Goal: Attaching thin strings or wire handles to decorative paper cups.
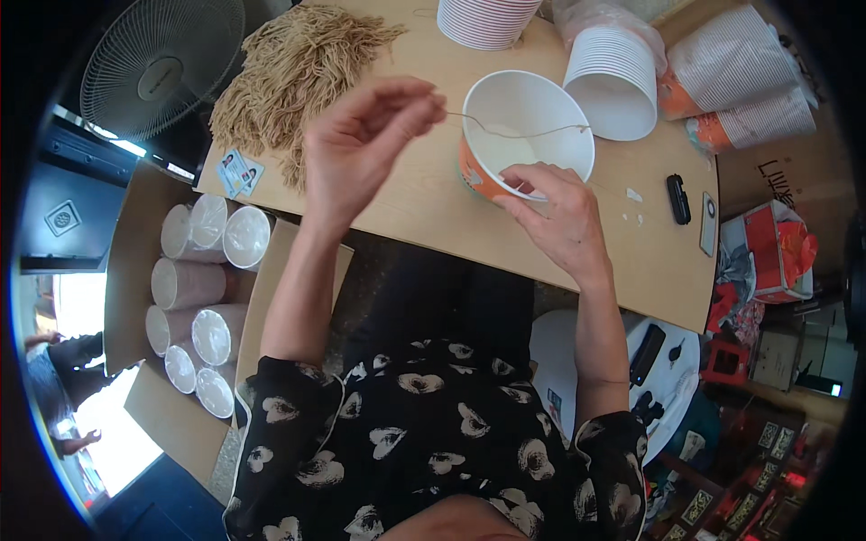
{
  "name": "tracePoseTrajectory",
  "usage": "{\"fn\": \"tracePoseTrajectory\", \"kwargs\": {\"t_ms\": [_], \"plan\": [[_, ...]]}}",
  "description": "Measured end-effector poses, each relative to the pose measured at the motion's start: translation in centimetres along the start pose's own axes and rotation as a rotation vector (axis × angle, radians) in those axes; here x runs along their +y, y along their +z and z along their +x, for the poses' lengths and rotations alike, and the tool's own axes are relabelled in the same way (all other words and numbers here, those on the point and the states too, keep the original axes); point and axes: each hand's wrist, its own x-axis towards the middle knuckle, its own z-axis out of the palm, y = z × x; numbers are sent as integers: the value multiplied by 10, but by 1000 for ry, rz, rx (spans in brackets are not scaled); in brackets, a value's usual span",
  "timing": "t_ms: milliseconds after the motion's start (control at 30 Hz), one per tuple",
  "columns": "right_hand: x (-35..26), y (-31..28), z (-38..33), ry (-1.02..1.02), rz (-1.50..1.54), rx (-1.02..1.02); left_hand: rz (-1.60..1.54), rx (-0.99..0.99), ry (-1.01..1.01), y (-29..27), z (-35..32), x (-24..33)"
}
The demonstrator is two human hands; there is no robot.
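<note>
My left hand (365,149) is raised over the table, thumb and fingertips pinched on one end of a thin tan string (514,135). From there the string sags across the mouth of a white paper bucket (546,99) with an orange outside. Its other end meets the bucket's right rim; how it is fixed there is too small to tell. My right hand (559,212) grips the bucket's near rim, fingers inside and thumb outside, and the bucket tilts toward me. A big heap of tan strings (293,77) lies left of my left hand.
Stacked white buckets (613,86) lie beyond the held one, with another stack (487,22) behind. Wrapped stacks (731,72) lie far right. A black gadget (678,198) rests on the wooden table (433,216). A carton (135,225) with several wrapped stacks and a fan (162,77) stand left.
</note>
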Motion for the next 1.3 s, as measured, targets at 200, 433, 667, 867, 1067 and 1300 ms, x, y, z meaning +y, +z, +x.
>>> {"fn": "tracePoseTrajectory", "kwargs": {"t_ms": [200, 433, 667, 867, 1067, 1300], "plan": [[-1, -12, 5, 122, 382, 82, 119, -42, -123, 22, -21, -5], [-24, -9, 19, 4, 469, 91, 108, -150, -91, 21, -28, 1], [-17, -8, 17, 20, 501, -64, -3, -201, -150, 21, -29, 4], [-13, -12, 11, 192, 614, -32, -18, -204, -177, 18, -29, 5], [-8, -11, 6, 271, 751, 31, 368, -236, -131, 19, -28, 16], [-32, -13, -11, 247, 603, -162, 46, -348, -268, 35, -59, 14]]}}
